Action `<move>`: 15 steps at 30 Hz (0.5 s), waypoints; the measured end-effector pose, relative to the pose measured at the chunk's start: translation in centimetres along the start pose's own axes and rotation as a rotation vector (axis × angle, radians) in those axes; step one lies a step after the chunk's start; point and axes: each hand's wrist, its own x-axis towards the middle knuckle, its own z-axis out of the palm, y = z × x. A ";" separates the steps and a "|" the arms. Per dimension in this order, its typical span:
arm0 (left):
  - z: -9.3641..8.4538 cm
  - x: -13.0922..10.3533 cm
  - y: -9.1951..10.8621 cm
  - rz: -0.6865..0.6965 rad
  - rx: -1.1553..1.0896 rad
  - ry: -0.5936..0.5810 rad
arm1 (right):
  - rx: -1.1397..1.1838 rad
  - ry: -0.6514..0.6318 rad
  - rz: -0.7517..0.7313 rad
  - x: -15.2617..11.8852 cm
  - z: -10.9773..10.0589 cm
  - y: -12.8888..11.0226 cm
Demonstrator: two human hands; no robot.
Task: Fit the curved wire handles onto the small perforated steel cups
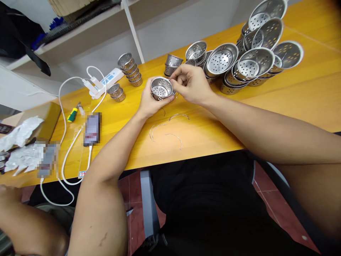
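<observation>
A small perforated metal cup (161, 88) is in my left hand (151, 101), its open mouth facing up toward me, with the fingers wrapped round its side and the thumb along its lower right. My right hand (188, 82) is at the cup's right rim, thumb and forefinger pinched together; a thin wire shows just below the fingertips, though what the pinch holds is too small to tell. Several curved thin wires (181, 142) lie on the yellow table (213, 137) just below my hands.
Stacked perforated metal cups (255, 64) fill the back right. Smaller stacks (130, 70) stand at the back left near a white power strip (106, 83). A phone (92, 129), white cables and a screwdriver (72, 115) lie left. Another person's arm (29, 224) shows lower left.
</observation>
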 end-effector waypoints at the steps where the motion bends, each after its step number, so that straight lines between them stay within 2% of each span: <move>1: 0.0 0.0 0.1 0.001 0.001 -0.007 | -0.014 -0.006 -0.006 0.0 0.0 0.0; 6: 0.4 -0.3 0.6 0.016 -0.009 -0.032 | 0.015 -0.001 0.029 0.4 0.3 0.6; 15: 0.4 -0.4 1.3 0.015 -0.002 -0.038 | 0.093 0.068 0.005 0.4 1.1 1.0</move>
